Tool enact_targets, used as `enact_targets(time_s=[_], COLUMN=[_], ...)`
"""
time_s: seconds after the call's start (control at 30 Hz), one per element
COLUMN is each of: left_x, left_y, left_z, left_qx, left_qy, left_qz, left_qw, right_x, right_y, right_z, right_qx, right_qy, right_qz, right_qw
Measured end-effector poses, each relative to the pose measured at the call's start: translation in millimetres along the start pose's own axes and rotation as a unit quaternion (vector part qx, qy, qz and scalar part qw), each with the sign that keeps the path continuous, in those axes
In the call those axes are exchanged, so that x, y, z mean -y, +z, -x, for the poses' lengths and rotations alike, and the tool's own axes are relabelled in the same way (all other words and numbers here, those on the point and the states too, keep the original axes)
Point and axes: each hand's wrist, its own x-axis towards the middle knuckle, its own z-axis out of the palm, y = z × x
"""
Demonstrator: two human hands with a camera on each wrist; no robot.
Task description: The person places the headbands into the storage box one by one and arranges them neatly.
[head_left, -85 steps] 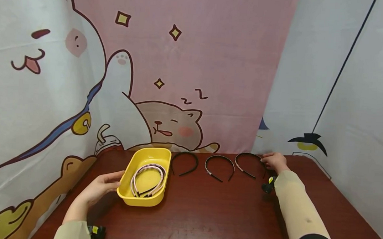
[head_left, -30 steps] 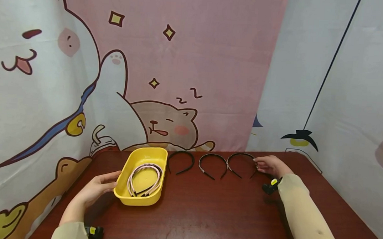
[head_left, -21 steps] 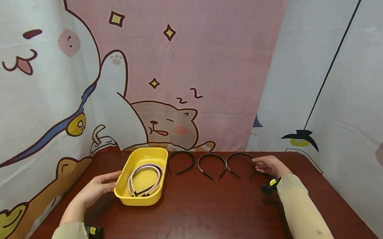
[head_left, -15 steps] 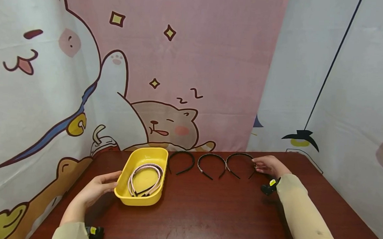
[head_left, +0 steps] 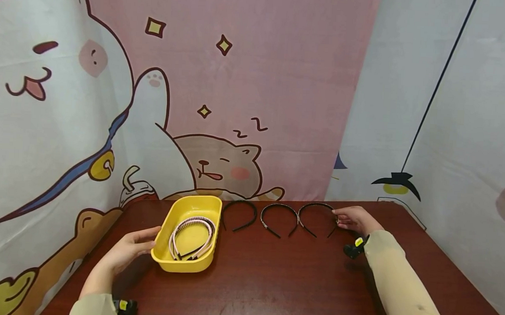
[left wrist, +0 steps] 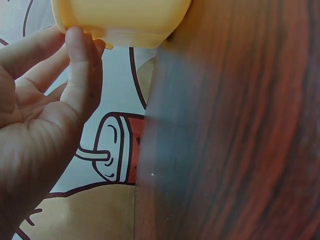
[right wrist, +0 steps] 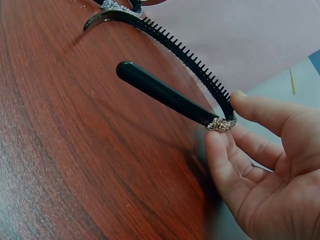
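Observation:
In the head view, my right hand (head_left: 355, 220) pinches one side of a black headband (head_left: 316, 204) at the table's back right. The right wrist view shows thumb and fingertips at its glittery bend (right wrist: 220, 125), with comb teeth along the inside of the band. Its left side meets a second black headband (head_left: 279, 205). A third, plain black headband (head_left: 255, 213) lies beside the yellow basin (head_left: 184, 266). My left hand (head_left: 123, 250) touches the basin's left outer wall with extended fingers. Inside the basin are several headbands (head_left: 173, 241), pale pink and black, overlapping each other.
A dark red-brown wooden table (head_left: 272, 290) carries everything. Behind it hangs a pink and white cartoon curtain (head_left: 297, 107), close to the table's back edge. Another white curtain (head_left: 475, 186) hangs along the right side.
Since the earliest frame, my right hand has slid its headband left until it meets the middle one. Over the last second both hands stay nearly still.

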Motion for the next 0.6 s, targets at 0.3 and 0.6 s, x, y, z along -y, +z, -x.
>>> enact_targets(time_s=[0.3,0.6], left_x=[-2.9,-1.3], left_y=[1.2,0.9], left_z=[-0.1,0.1], left_qx=[-0.001,-0.002], left_qy=[0.000,0.000], left_qz=[-0.001,0.000], left_qw=[1.0000,1.0000], right_x=[1,4], right_y=[-1,-4], right_z=[4.7,11.6], right_qx=[-0.005,-0.010], right_qy=[-0.012,-0.053], right_qz=[0.010,0.032], right_qw=[0.9999,0.9980])
